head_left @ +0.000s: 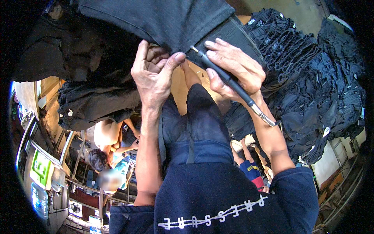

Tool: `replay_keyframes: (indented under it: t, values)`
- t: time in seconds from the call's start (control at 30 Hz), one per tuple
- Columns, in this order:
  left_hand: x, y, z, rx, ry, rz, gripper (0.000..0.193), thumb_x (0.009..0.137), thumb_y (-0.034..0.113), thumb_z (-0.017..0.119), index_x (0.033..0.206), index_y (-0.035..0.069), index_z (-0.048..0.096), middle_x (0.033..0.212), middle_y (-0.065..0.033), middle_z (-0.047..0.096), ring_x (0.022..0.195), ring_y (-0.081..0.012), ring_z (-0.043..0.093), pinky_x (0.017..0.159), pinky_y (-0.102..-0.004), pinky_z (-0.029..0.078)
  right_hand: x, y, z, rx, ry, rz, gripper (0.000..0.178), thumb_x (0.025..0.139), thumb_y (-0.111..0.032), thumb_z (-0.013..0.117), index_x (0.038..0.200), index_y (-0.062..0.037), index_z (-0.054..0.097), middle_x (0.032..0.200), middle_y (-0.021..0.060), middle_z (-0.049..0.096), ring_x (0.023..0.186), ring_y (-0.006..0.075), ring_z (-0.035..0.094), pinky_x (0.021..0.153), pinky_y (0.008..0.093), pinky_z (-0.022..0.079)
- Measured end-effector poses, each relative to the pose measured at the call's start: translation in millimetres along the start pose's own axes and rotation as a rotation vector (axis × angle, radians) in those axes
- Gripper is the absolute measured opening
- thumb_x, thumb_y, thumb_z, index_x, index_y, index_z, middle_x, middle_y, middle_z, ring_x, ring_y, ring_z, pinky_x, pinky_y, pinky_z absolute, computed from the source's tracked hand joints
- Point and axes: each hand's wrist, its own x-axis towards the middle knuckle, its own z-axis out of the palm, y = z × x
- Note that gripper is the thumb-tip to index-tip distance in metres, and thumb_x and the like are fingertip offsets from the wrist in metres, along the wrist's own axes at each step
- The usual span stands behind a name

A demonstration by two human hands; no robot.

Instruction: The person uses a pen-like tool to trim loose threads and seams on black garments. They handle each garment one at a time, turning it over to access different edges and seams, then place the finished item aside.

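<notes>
A dark garment [159,19] is stretched over a flat dark board [230,37] at the top of the view. My left hand [156,72] is closed, thumb against curled fingers, at the garment's near edge, pinching the cloth there. In my right hand [235,70] is a black pen-shaped power tool [223,73], held between thumb and fingers. Its thin metal tip points up and left toward the garment's hem, close to my left thumb; I cannot tell whether it touches the cloth. A metal spring sleeve covers its cord end, by my right wrist.
Heaped dark garments [304,89] fill the right side, some with white tags. More dark clothes [93,103] hang or lie at the left. Another person [111,156] sits at the lower left, and others show partly at lower right. A green-and-white box [40,169] stands far left.
</notes>
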Motion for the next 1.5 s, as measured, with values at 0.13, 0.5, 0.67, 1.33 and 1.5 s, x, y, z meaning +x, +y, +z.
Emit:
replay_keyframes:
  t: [0.13, 0.5, 0.67, 1.33, 1.5]
  values:
    - [-0.3, -5.6, -0.5, 0.000, -0.003, 0.036, 0.045, 0.089, -0.001, 0.089, 0.119, -0.005, 0.055, 0.102, -0.0118, 0.070, 0.092, -0.0146, 0.072, 0.082, -0.0258, 0.062, 1.8, 1.4, 0.9, 0.037, -0.029, -0.025, 0.026, 0.079, -0.004, 0.084, 0.104, 0.0033, 0.080, 0.098, 0.0175, 0.081, 0.103, 0.0339, 0.081, 0.099, 0.0503, 0.064]
    - [4.0, -11.5, -1.3, -0.036, -0.019, 0.079, 0.047, 0.088, -0.004, 0.088, 0.120, -0.007, 0.054, 0.102, -0.0128, 0.069, 0.091, -0.0160, 0.073, 0.081, -0.0265, 0.063, 2.0, 1.4, 3.1, 0.032, -0.084, -0.031, 0.025, 0.082, -0.006, 0.083, 0.105, 0.0022, 0.081, 0.099, 0.0156, 0.081, 0.105, 0.0336, 0.081, 0.101, 0.0502, 0.064]
    - [3.3, -9.9, 0.4, -0.031, -0.018, 0.078, 0.047, 0.087, -0.004, 0.089, 0.119, -0.007, 0.054, 0.101, -0.0133, 0.069, 0.090, -0.0166, 0.073, 0.080, -0.0266, 0.064, 4.5, -0.8, 1.5, 0.022, -0.082, -0.018, 0.024, 0.081, -0.004, 0.083, 0.104, 0.0028, 0.080, 0.099, 0.0161, 0.081, 0.105, 0.0338, 0.081, 0.101, 0.0501, 0.064]
    - [5.0, -9.2, 0.3, -0.025, -0.010, 0.062, 0.054, 0.085, -0.002, 0.091, 0.122, -0.005, 0.051, 0.100, -0.0116, 0.067, 0.089, -0.0155, 0.071, 0.080, -0.0265, 0.063, 2.8, 1.0, 2.4, -0.038, -0.010, 0.013, 0.024, 0.078, -0.002, 0.082, 0.102, 0.0047, 0.080, 0.097, 0.0180, 0.081, 0.103, 0.0350, 0.081, 0.098, 0.0493, 0.065]
    - [4.7, -10.0, 0.4, -0.015, -0.019, 0.053, 0.054, 0.086, -0.003, 0.091, 0.121, -0.005, 0.051, 0.099, -0.0110, 0.067, 0.088, -0.0150, 0.070, 0.080, -0.0271, 0.062, 0.7, 3.6, 0.6, -0.042, -0.004, -0.002, 0.025, 0.080, -0.005, 0.085, 0.103, 0.0048, 0.080, 0.098, 0.0179, 0.081, 0.103, 0.0351, 0.081, 0.098, 0.0496, 0.065]
